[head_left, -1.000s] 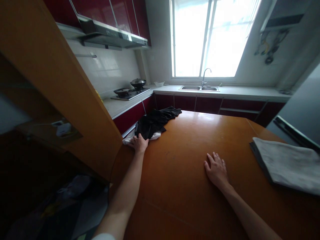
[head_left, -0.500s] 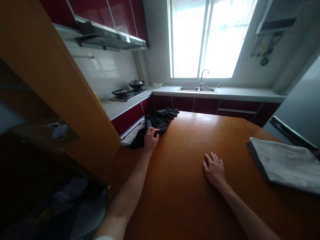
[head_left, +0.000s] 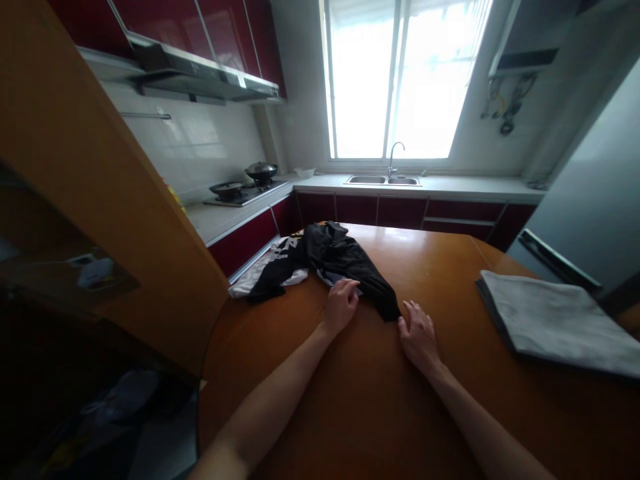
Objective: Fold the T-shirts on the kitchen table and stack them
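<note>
A crumpled black garment (head_left: 345, 255), perhaps a jacket, lies across the table (head_left: 395, 253) with one long part stretched toward me. My left hand (head_left: 342, 305) is closed on its near edge, where a grey lining shows. Its fingertips are partly hidden. My right hand (head_left: 419, 339) rests on the tabletop, fingers apart, beside the end of the stretched black part; whether a fingertip touches the cloth I cannot tell. Left of the black garment, partly under it, is a black-and-white garment (head_left: 280, 263) with white lettering.
Folded grey cloth (head_left: 560, 323) lies at the table's right side. A wooden partition (head_left: 165, 247) rises along the left. Beyond the table run a counter with a sink (head_left: 385, 180) and a stove (head_left: 245, 193) bearing two pans. A fridge (head_left: 590, 180) stands at right.
My left hand has moved right and nearer, drawing the black garment across the table toward my right hand. More of the black-and-white garment shows. The whole view has shifted slightly.
</note>
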`<state>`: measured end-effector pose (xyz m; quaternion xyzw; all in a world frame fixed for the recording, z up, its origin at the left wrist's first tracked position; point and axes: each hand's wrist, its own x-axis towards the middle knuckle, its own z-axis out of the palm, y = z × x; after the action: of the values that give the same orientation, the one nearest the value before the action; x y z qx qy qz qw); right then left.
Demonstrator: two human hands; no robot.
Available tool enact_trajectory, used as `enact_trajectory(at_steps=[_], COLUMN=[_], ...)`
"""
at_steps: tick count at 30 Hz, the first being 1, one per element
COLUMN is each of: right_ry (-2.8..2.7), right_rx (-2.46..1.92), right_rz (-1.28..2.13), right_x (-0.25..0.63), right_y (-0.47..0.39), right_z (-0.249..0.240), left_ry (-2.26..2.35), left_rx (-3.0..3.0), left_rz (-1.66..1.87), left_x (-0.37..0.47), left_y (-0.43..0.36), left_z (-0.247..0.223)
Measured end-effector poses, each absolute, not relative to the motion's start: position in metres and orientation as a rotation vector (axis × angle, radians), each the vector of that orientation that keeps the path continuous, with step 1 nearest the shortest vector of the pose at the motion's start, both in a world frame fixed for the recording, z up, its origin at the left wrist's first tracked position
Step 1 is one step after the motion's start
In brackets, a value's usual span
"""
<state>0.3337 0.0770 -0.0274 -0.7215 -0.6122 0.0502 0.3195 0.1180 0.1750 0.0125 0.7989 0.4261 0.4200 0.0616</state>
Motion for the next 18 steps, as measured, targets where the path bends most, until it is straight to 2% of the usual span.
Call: enact_trajectory(at_steps=[2, 6, 9, 18], right_ry=[-1.65, -1.938, -2.062, -1.923], right_rx=[-1.798, -1.629, -1.684, -1.962], right_rz=[0.124, 0.17, 0.21, 0.051], right_x=[0.332, 0.325, 0.32, 0.324], right_y=[0.075, 0.072, 0.071, 0.062], right_z=[-0.023, -0.017, -0.014, 0.01], left_ry=[1.575, 1.921, 1.843, 1.531], left_rx=[2.326, 2.264, 2.369, 2.629], left_rz=[1.295, 0.902, 0.758, 0.72], left_x=[0.104, 0.088, 0.09, 0.101], left_y=[0.19, 0.208, 0.208, 0.176], left_z=[0.008, -0.007, -0.013, 0.01])
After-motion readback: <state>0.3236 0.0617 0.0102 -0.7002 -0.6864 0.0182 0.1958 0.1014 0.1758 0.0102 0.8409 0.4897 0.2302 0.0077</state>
